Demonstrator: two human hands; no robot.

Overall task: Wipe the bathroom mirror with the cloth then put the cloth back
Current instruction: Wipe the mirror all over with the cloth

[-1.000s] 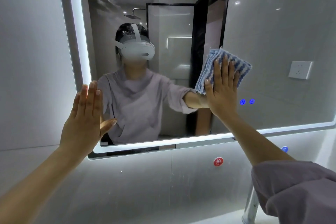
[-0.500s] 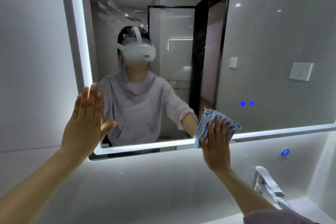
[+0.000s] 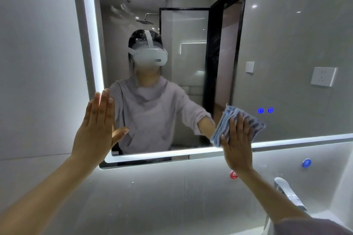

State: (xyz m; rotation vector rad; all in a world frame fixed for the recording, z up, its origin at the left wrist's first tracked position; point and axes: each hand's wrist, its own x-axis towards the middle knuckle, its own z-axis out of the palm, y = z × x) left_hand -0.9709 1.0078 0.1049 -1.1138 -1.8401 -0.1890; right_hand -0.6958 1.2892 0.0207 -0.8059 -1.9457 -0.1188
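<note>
A large rectangular mirror (image 3: 286, 34) with rounded corners and a glowing white strip along its left and bottom edges is mounted on a smooth, glossy grey wall (image 3: 38, 63). The glass is mostly clear, though a faint smeared patch (image 3: 120, 10) is seen near its upper left. A blue cloth (image 3: 229, 120), soft and ribbed with a paler woven pattern, is folded into several layers and is pressed flat against the lower part of the glass, just above the lit bottom edge. It is held there by the right hand (image 3: 236, 143), whose fingers are stretched out flat and close together over the fabric rather than curled round it. The left hand (image 3: 97, 129) is laid with an open palm on the mirror's lower left corner, its 4 fingers straight and side by side and its thumb spread apart; nothing is held in it. 2 small round blue lit buttons (image 3: 265, 110) are set in the glass to the right of the cloth. On the wall below the mirror, a round red sticker (image 3: 233, 174) and a round blue sticker (image 3: 306, 163) are fixed well apart. A polished chrome tap (image 3: 288, 192) is seen at the lower right, beside a mauve sleeve (image 3: 309, 227). A person in a white headset is reflected in the glass.
</note>
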